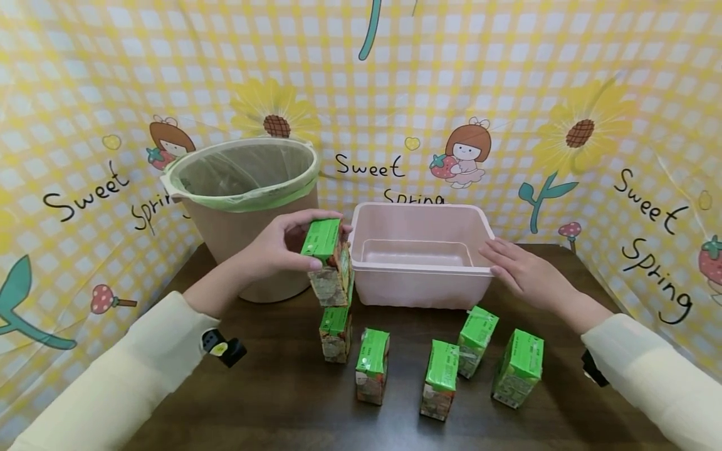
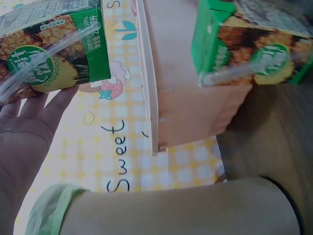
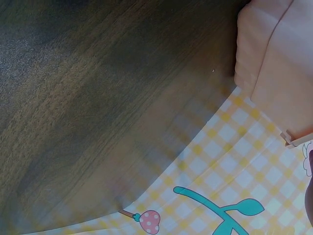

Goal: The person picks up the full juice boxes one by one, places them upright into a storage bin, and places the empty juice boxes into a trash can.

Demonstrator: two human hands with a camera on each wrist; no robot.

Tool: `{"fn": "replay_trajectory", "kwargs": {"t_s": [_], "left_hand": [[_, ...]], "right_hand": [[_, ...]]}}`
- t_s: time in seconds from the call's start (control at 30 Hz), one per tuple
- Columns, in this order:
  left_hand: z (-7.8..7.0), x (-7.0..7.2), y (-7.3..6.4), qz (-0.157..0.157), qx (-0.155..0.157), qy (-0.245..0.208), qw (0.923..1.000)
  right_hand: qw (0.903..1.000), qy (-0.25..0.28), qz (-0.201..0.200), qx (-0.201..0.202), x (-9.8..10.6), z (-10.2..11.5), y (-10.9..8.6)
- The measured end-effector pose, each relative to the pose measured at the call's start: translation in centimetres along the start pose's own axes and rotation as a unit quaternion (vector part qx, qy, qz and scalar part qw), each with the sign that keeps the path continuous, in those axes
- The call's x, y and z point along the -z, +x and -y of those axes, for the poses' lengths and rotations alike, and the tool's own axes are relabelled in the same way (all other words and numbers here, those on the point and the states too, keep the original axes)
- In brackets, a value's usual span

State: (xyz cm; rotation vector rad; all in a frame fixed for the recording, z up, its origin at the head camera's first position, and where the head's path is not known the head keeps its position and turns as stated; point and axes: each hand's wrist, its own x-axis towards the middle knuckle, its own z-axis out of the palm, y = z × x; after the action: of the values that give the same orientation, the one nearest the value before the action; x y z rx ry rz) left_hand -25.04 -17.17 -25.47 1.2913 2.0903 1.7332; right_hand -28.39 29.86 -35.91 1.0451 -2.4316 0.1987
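My left hand (image 1: pixel 276 241) grips a green-topped juice box (image 1: pixel 329 269) between thumb and fingers, raised beside the pink tub's left end. In the left wrist view this juice box (image 2: pixel 54 49) shows pineapple pictures and a wrapped straw along its side. Below it in the head view, a second juice box (image 1: pixel 335 335) stands on the table. My right hand (image 1: pixel 524 275), its fingers extended, touches the right rim of the pink tub (image 1: pixel 423 288). No boxes show inside the tub. Only a sliver of the right hand (image 3: pixel 309 188) enters the right wrist view.
More juice boxes stand on the dark wooden table (image 1: pixel 271 388): one front centre (image 1: pixel 372 376), others, including a right-hand one (image 1: pixel 517 369), before the tub. A brown bin (image 1: pixel 248 219) with a green liner stands back left. Yellow checked cloth (image 1: pixel 361 94) surrounds the table.
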Motion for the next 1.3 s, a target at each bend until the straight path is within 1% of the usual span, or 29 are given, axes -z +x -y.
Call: {"fn": "replay_trajectory", "kwargs": {"t_s": [0.1,0.17,0.47,0.67,0.77,1.07,1.3], "left_hand": [[0.2,-0.4,1.3,0.009,-0.011,-0.014,0.9998],[0.3,-0.7,2.2,0.012,-0.012,-0.019,0.9997],[1.3,-1.9,6.1,0.012,0.021,0.003,0.9997],[2.2,-2.9,8.5,-0.002,0.027,-0.003,0.9996],[2.6,-3.4,9.6,-0.012,0.033,-0.002,0.9994],[3.4,-5.0,13.0,-0.031,0.065,-0.017,0.9973],[4.4,-5.5,15.3,-0.040,0.058,-0.018,0.9974]], "right_hand": [[1.0000,-0.001,0.003,0.001,-0.1,0.0,0.0],[1.0000,-0.002,0.005,-0.001,-0.2,-0.1,0.0],[0.9999,-0.001,0.010,-0.003,0.0,-0.2,0.0],[1.0000,0.007,0.005,0.000,0.2,0.0,0.3],[0.9999,0.009,0.010,-0.001,0.2,0.0,0.3],[0.9997,0.000,0.022,-0.011,0.3,-0.2,0.0],[0.9997,-0.005,0.023,-0.002,0.3,-0.1,0.2]]}}
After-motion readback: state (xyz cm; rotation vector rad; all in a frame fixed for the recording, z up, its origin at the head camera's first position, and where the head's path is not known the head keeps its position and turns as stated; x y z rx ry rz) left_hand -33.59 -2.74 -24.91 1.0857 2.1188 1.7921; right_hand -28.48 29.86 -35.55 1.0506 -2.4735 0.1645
